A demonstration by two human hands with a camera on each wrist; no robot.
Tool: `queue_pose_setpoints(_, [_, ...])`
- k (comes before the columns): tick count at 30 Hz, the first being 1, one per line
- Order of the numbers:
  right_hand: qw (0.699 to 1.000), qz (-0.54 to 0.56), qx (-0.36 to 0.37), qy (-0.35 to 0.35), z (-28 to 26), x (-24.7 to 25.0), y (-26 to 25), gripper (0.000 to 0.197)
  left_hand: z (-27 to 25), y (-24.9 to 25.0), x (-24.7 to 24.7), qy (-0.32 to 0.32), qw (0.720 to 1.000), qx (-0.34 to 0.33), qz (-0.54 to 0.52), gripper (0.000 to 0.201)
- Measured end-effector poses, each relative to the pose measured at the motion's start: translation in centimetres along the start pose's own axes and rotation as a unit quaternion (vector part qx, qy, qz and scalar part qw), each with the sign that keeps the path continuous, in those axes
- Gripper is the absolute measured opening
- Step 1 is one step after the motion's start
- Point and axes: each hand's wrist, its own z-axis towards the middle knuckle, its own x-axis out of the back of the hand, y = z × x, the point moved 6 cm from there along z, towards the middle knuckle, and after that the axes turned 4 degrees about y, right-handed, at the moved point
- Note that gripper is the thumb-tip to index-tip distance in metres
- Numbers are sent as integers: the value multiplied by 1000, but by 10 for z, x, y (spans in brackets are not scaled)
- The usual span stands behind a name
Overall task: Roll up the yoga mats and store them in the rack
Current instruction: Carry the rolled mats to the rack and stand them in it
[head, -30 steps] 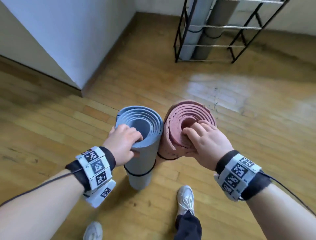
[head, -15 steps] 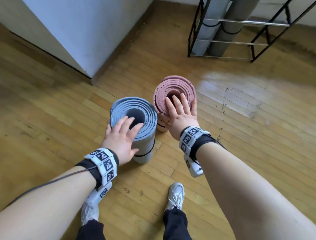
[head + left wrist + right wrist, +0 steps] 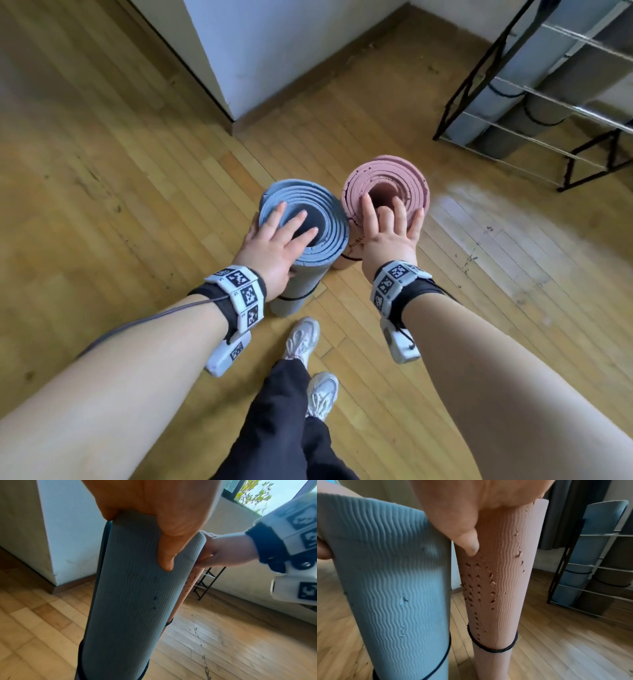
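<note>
Two rolled mats stand upright side by side on the wooden floor, each with a black band (image 3: 496, 650) round its lower part. My left hand (image 3: 274, 246) lies on the top end of the blue mat (image 3: 329, 219), fingers straight and spread, thumb (image 3: 164, 555) down its side (image 3: 128, 601). My right hand (image 3: 387, 236) rests the same way on the pink mat (image 3: 407, 174), thumb (image 3: 469, 543) against its pitted side (image 3: 505, 588). The black wire rack (image 3: 481, 68) stands at the far right.
Two rolled mats, one blue-grey (image 3: 507, 89) and one grey (image 3: 561, 89), stand in the rack. A white wall corner (image 3: 274, 51) juts out behind the mats on the left. My shoes (image 3: 301, 339) are just in front of the mats.
A second ago my fingers were curled over the mats' top rims; now both hands lie flat on the tops. The mats stay upright and the rack looks nearer.
</note>
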Motion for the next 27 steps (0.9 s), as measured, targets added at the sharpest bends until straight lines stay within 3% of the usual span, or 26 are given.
queue_pose_setpoints(4, [999,-23,20,30,11,7,18,91,12,1,2,-16,1000,-21,2,76])
queue_pose_setpoints(8, [998,-17,46,47,19,10,32,91,19,9,17,22,999,-40,-13,60])
queue_pose_setpoints(11, [997,6,56,45,18,13,48,91,33,20,22,-39,998,-13,-38,43])
queue_pose_setpoints(14, [996,35,46,69,16,23,76,86,51,32,30,-65,997,-25,-28,42])
queue_pose_setpoints(20, [986,121,2,115,8,67,166,84,85,82,75,-78,995,-54,14,48])
queue_pose_setpoints(27, [977,136,-22,163,-38,151,296,79,123,192,185,-21,995,-87,44,45])
